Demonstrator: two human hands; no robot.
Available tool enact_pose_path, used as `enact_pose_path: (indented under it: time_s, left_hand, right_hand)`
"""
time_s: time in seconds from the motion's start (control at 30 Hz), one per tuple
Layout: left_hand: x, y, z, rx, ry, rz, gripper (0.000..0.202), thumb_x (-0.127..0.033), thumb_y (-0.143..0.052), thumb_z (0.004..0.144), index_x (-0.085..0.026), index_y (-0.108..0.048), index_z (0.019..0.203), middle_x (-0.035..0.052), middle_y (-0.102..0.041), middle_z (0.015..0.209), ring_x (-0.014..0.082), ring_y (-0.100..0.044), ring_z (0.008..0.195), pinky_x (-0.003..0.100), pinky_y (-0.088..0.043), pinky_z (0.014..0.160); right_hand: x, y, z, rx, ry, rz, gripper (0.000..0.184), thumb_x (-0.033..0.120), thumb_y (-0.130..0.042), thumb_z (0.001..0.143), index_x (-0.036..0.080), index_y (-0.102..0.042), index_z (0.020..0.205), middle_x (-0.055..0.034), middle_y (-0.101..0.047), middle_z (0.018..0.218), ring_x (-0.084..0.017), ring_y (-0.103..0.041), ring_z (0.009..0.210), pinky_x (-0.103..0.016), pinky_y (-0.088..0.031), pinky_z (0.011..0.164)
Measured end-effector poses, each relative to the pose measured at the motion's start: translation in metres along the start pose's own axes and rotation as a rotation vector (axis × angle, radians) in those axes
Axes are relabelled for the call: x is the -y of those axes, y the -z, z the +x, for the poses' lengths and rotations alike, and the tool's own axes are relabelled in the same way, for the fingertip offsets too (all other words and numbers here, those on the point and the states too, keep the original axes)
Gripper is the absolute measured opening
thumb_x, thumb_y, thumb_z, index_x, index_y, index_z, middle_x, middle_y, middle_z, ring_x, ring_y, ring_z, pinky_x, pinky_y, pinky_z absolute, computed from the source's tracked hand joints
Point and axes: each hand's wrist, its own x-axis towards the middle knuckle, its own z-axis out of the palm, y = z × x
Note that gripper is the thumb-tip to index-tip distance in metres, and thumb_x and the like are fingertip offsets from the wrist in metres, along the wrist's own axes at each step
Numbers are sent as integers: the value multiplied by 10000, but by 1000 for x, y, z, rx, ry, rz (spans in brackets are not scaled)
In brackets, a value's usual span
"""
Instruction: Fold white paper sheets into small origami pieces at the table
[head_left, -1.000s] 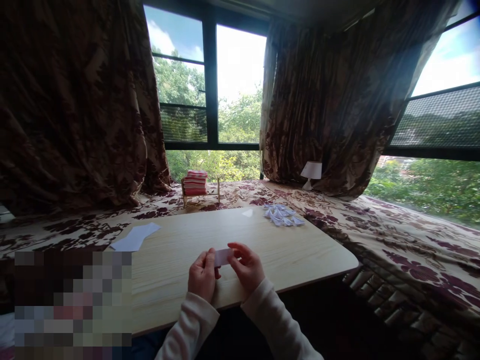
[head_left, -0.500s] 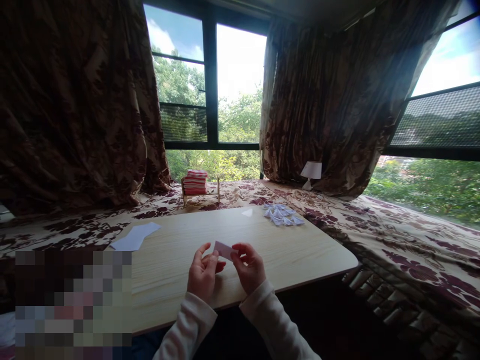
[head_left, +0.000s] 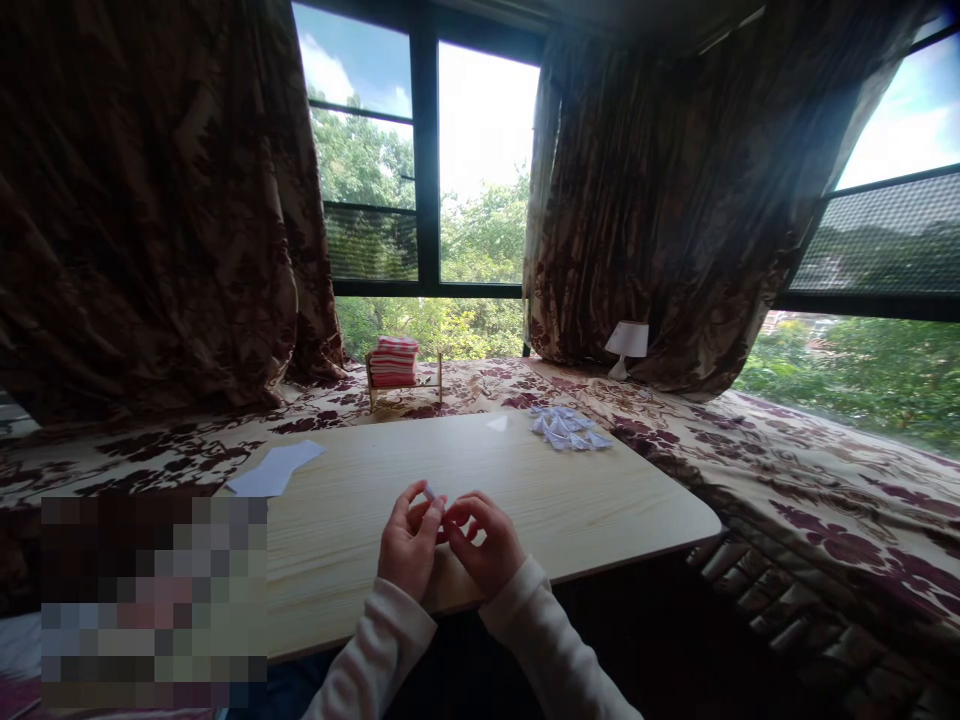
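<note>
A small white piece of paper [head_left: 429, 492] is pinched between the thumb and fingers of my left hand [head_left: 409, 545], above the front of the table. Only a narrow bit of it shows past the fingertips; the fingers hide the rest. My right hand [head_left: 489, 545] is closed too, its curled fingertips meeting the left thumb at the paper's right end. On the far right of the table lies a cluster of folded white paper pieces [head_left: 566, 428]. Flat sheets of white paper [head_left: 276, 470] rest at the left edge.
The pale wooden table [head_left: 600, 510] has a rounded right corner. Behind it, on flowered cloth [head_left: 487, 385], stand a small rack [head_left: 405, 393] with folded red-and-white cloths [head_left: 394, 362] and a white lamp [head_left: 628, 340]. Curtains and windows surround this. A pixelated patch covers the lower left.
Both hands have come closer together, the right moving left to the left thumb. The paper, broadly visible between them before, now shows only as a narrow bit. The view has shifted slightly.
</note>
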Motion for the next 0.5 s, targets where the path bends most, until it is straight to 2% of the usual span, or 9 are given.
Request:
enact_pose_path:
  time_s: [0.33, 0.5]
  left_hand:
    - [8, 8, 3, 37, -23, 46, 465, -342, -600, 687, -194, -462, 1106, 53, -650, 875, 161, -629, 716, 276, -515, 623]
    - [5, 7, 1, 34, -50, 104, 458, -349, -562, 709, -164, -474, 1119, 25, -632, 807, 120, -585, 625, 237, -495, 575]
  right_hand:
    - [-1, 0, 1, -50, -59, 15, 115, 205, -487, 780, 184, -573, 707, -11, -558, 719, -122, -534, 650, -212, -408, 520]
    - [-6, -1, 2, -89, -112, -25, 111, 195, -487, 768, 183, -583, 713, -8, -558, 706, -123, -532, 633, -211, -403, 509]
